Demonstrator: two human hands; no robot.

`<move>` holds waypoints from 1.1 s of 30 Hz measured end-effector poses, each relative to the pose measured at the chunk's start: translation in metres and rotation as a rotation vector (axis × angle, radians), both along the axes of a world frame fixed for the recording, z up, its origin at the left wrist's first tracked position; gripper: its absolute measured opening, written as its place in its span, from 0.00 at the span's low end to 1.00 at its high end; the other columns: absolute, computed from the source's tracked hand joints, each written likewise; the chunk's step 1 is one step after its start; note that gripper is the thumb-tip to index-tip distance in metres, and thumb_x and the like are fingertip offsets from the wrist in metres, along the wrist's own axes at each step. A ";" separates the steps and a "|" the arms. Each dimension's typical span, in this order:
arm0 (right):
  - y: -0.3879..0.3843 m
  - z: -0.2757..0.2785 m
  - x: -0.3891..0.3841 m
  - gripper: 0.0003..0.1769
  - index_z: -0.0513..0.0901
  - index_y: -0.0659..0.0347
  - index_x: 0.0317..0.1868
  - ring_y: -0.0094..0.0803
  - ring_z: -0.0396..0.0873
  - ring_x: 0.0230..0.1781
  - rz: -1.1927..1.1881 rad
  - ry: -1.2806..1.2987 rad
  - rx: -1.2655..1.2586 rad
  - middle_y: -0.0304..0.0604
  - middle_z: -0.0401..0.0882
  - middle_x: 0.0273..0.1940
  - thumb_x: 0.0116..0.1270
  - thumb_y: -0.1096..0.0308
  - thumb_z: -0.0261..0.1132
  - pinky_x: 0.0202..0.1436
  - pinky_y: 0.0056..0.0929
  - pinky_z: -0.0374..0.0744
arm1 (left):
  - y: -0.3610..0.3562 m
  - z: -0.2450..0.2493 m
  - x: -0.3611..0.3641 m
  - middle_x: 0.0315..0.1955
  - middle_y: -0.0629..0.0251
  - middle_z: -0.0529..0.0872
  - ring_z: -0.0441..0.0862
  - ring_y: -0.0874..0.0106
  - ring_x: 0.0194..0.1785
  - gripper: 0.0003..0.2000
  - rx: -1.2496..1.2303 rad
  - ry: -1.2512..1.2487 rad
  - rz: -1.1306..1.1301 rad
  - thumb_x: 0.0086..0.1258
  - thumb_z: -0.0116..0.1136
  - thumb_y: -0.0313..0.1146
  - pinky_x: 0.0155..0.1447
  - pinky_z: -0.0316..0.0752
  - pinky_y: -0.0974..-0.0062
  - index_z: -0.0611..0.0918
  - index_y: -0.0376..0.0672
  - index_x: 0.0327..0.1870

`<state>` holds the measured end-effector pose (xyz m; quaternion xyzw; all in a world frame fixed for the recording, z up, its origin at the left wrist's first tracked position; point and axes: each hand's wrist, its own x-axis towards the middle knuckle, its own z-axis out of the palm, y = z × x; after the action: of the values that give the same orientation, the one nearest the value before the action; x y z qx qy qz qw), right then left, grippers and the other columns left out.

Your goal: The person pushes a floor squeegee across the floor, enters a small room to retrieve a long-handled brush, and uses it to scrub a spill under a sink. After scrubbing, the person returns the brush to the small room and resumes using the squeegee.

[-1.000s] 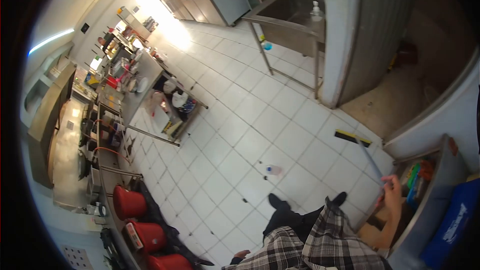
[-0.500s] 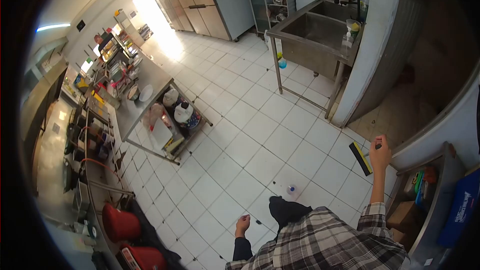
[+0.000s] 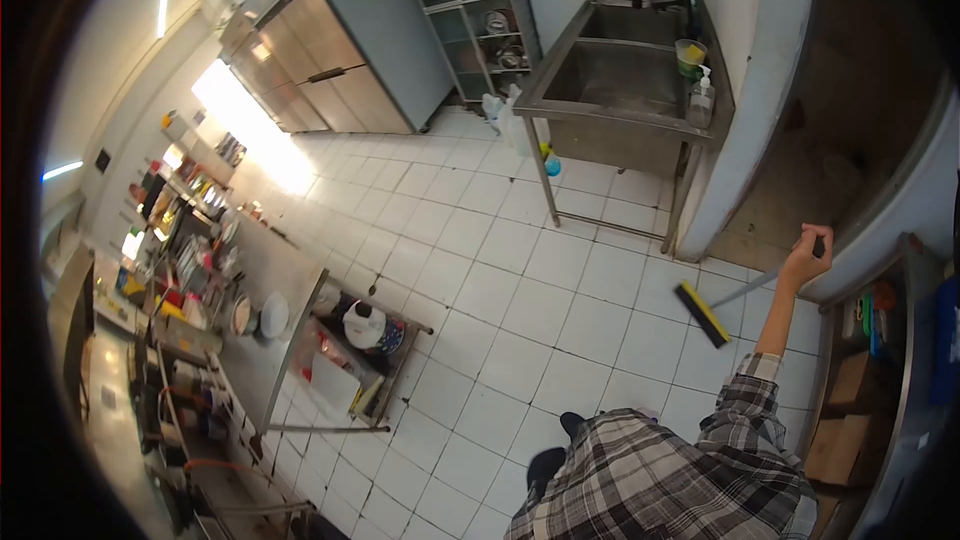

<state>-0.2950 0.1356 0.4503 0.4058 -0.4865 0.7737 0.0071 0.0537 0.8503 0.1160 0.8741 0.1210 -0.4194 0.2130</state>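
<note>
My right hand [image 3: 803,258] is closed round the dark end of a long-handled floor squeegee, out to the right. Its grey pole runs down and left to a yellow and black squeegee head [image 3: 703,314], which rests slantwise on the white floor tiles [image 3: 520,305]. I cannot make out the head's exact build. My left hand is out of view, below or behind the plaid shirt [image 3: 650,470]. Two dark shoe tips [image 3: 545,465] show at the shirt's left.
A steel sink [image 3: 610,90] stands ahead, near a doorway [image 3: 800,160]. A shelf with boxes [image 3: 845,390] is close on my right. To the left is a steel table [image 3: 290,310] with a loaded lower shelf. Tall steel fridges [image 3: 320,60] stand farther back.
My view has turned, and my left hand has left it. The squeegee head sits farther left of my right hand, with more pole showing. The small bottle-like thing on the floor is mostly hidden.
</note>
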 end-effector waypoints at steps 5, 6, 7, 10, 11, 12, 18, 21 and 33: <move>0.004 0.041 0.027 0.05 0.72 0.63 0.25 0.19 0.54 0.12 0.220 -0.193 -0.129 0.33 0.59 0.14 0.54 0.79 0.51 0.19 0.20 0.59 | -0.096 -0.024 0.065 0.29 0.67 0.79 0.77 0.72 0.28 0.14 -0.085 0.092 -0.193 0.66 0.48 0.44 0.26 0.68 0.69 0.77 0.42 0.40; 0.003 0.039 0.031 0.05 0.72 0.63 0.25 0.19 0.54 0.12 0.195 -0.190 -0.132 0.33 0.59 0.14 0.54 0.79 0.51 0.19 0.20 0.59 | -0.117 -0.026 0.087 0.31 0.67 0.80 0.78 0.71 0.30 0.15 -0.109 0.091 -0.229 0.66 0.48 0.45 0.26 0.68 0.69 0.77 0.43 0.41; 0.000 0.035 0.036 0.05 0.72 0.62 0.25 0.18 0.53 0.12 0.184 -0.206 -0.183 0.33 0.59 0.14 0.54 0.79 0.51 0.18 0.20 0.56 | -0.136 -0.029 0.113 0.32 0.66 0.80 0.78 0.70 0.31 0.15 -0.138 0.084 -0.257 0.66 0.48 0.45 0.27 0.69 0.68 0.77 0.43 0.43; -0.001 0.019 0.042 0.05 0.73 0.62 0.25 0.17 0.51 0.11 0.104 -0.258 -0.258 0.33 0.59 0.14 0.55 0.79 0.51 0.16 0.19 0.52 | -0.212 -0.032 0.218 0.37 0.65 0.82 0.81 0.69 0.34 0.17 -0.250 0.034 -0.285 0.66 0.48 0.46 0.29 0.71 0.67 0.76 0.44 0.46; -0.001 0.015 0.044 0.05 0.73 0.62 0.25 0.17 0.50 0.11 0.056 -0.298 -0.286 0.33 0.58 0.14 0.55 0.78 0.51 0.16 0.20 0.52 | -0.246 -0.034 0.259 0.38 0.64 0.83 0.82 0.68 0.35 0.17 -0.298 0.017 -0.253 0.66 0.47 0.47 0.29 0.71 0.66 0.76 0.44 0.47; 0.001 0.015 0.048 0.05 0.73 0.62 0.25 0.17 0.50 0.11 0.029 -0.298 -0.300 0.33 0.58 0.14 0.55 0.78 0.51 0.16 0.20 0.52 | -0.283 -0.031 0.296 0.39 0.64 0.84 0.83 0.67 0.37 0.18 -0.345 0.000 -0.229 0.66 0.47 0.47 0.30 0.72 0.66 0.76 0.44 0.48; 0.025 0.008 0.080 0.05 0.72 0.61 0.26 0.17 0.48 0.10 -0.012 -0.249 -0.233 0.30 0.53 0.12 0.58 0.76 0.51 0.15 0.18 0.51 | -0.595 0.081 0.405 0.54 0.62 0.78 0.78 0.64 0.51 0.23 -0.552 0.011 -0.401 0.67 0.48 0.49 0.47 0.71 0.61 0.70 0.47 0.58; 0.021 -0.007 0.112 0.06 0.71 0.62 0.26 0.16 0.48 0.10 -0.031 -0.224 -0.058 0.30 0.54 0.12 0.59 0.75 0.50 0.14 0.18 0.50 | -0.747 0.129 0.386 0.58 0.64 0.75 0.74 0.66 0.57 0.22 -0.823 0.219 -0.512 0.69 0.45 0.48 0.57 0.67 0.61 0.68 0.51 0.61; -0.048 -0.016 0.201 0.08 0.71 0.62 0.35 0.14 0.48 0.11 -0.134 -0.192 0.251 0.28 0.53 0.10 0.67 0.67 0.49 0.15 0.19 0.49 | -1.030 0.137 0.123 0.61 0.66 0.71 0.68 0.65 0.63 0.26 -0.797 0.793 -1.117 0.67 0.48 0.47 0.61 0.64 0.57 0.65 0.51 0.65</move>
<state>-0.0938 0.0880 0.4346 0.2944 -0.6038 0.7398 -0.0383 0.1763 -0.1800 0.2534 0.4489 -0.4281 -0.7560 0.2092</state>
